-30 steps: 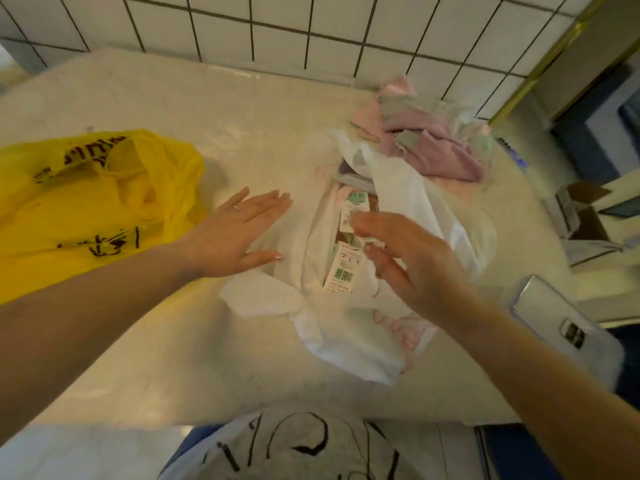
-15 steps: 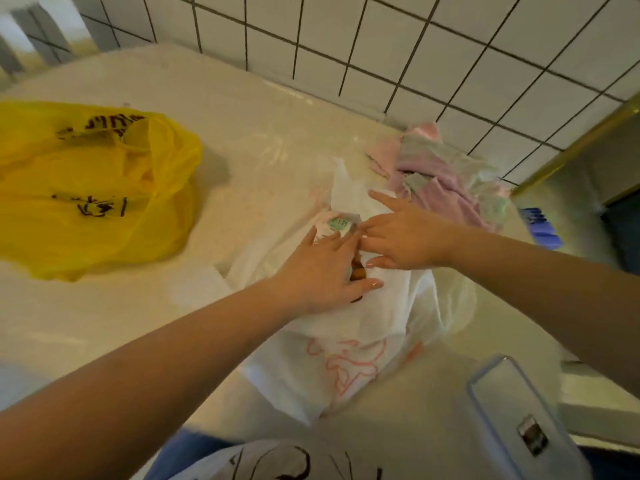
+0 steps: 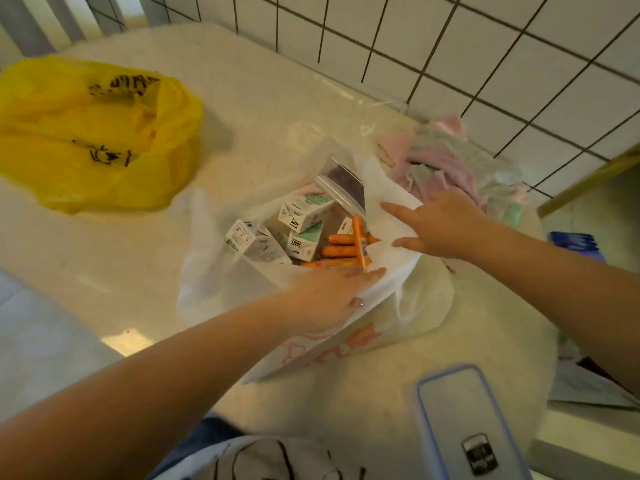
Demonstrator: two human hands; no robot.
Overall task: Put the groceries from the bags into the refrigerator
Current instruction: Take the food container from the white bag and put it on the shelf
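A white plastic bag [image 3: 349, 344] lies open in the middle of the counter. Inside it show several small white-and-green cartons [image 3: 298, 216], orange sausage sticks [image 3: 346, 249] and a clear zip bag with something dark [image 3: 343, 183]. My left hand [image 3: 332, 296] rests on the bag's near rim, fingers straight, pressing it down. My right hand [image 3: 440, 225] presses the far right rim outward with its fingers spread. A yellow plastic bag [image 3: 93, 133] sits bunched at the left of the counter, apart from both hands.
A heap of pink and pale green cloths [image 3: 460, 161] lies behind the white bag against the tiled wall. A clear lidded container with a blue rim [image 3: 464, 420] stands at the near right. The counter edge [image 3: 588, 424] drops off on the right.
Both hands have drawn apart from the middle of the white bag to its rims, spreading the mouth wide. The cartons and orange sticks inside are now exposed.
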